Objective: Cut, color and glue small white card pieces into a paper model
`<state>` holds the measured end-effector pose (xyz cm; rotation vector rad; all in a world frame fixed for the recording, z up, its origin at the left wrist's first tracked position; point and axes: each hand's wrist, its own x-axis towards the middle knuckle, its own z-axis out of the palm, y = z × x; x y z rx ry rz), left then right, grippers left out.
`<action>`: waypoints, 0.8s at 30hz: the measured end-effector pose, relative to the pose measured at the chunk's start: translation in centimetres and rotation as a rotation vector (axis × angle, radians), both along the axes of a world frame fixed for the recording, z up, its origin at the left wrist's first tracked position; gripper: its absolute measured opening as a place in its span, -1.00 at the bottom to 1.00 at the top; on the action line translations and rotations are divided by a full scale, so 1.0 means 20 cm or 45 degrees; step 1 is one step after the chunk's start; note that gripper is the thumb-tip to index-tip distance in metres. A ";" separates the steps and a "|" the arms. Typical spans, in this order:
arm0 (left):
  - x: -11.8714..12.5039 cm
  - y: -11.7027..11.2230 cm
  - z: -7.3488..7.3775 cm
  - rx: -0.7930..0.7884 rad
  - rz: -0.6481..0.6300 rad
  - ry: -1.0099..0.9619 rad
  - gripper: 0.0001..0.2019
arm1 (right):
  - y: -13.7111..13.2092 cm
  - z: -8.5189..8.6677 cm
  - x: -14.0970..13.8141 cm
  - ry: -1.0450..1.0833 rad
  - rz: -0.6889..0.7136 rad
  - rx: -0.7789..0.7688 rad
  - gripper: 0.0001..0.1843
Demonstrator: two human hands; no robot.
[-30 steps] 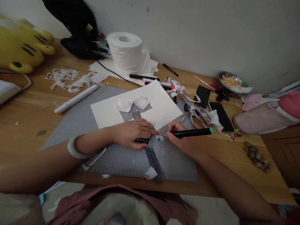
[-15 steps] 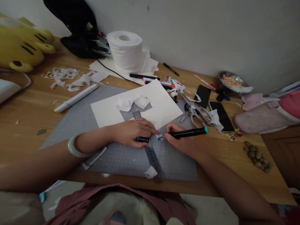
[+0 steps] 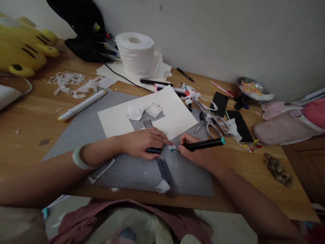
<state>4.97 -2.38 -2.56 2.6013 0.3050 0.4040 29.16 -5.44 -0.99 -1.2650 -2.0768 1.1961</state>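
My right hand [image 3: 194, 150] grips a black marker [image 3: 205, 144] with a teal end, its tip down at a small paper scrap [image 3: 172, 148] on the grey cutting mat [image 3: 83, 130]. Fingers of my left hand [image 3: 142, 144] press that scrap down, and a dark marker cap [image 3: 154, 150] is tucked under the palm. A metal ruler [image 3: 166, 173] runs beneath the left hand toward the mat's near edge. A pale green bangle [image 3: 79, 158] is on my left wrist. A cream paper sheet [image 3: 175, 112] with a cut-out lies just beyond the hands.
Scissors [image 3: 212, 122], two phones [image 3: 240, 125] and loose pens lie at the right. A toilet roll [image 3: 138, 54], a black marker holder [image 3: 86, 37] and paper scraps [image 3: 68, 83] are at the back. A white marker [image 3: 81, 105] rests at the mat's left. A yellow plush toy [image 3: 22, 47] sits far left.
The right hand and the marker have slid a little left, bringing the tip closer to the left fingers. The left hand has stayed in place.
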 end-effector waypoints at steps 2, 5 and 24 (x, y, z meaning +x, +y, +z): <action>0.00 0.00 0.00 -0.005 0.002 0.010 -0.90 | 0.00 0.00 0.00 0.003 0.022 -0.029 -0.88; 0.00 0.00 0.00 -0.016 0.005 0.028 -0.89 | 0.01 0.00 0.01 0.012 -0.002 -0.040 -0.88; 0.00 0.00 0.00 -0.009 0.015 0.020 -0.89 | 0.01 -0.01 0.01 0.009 0.033 -0.074 -0.88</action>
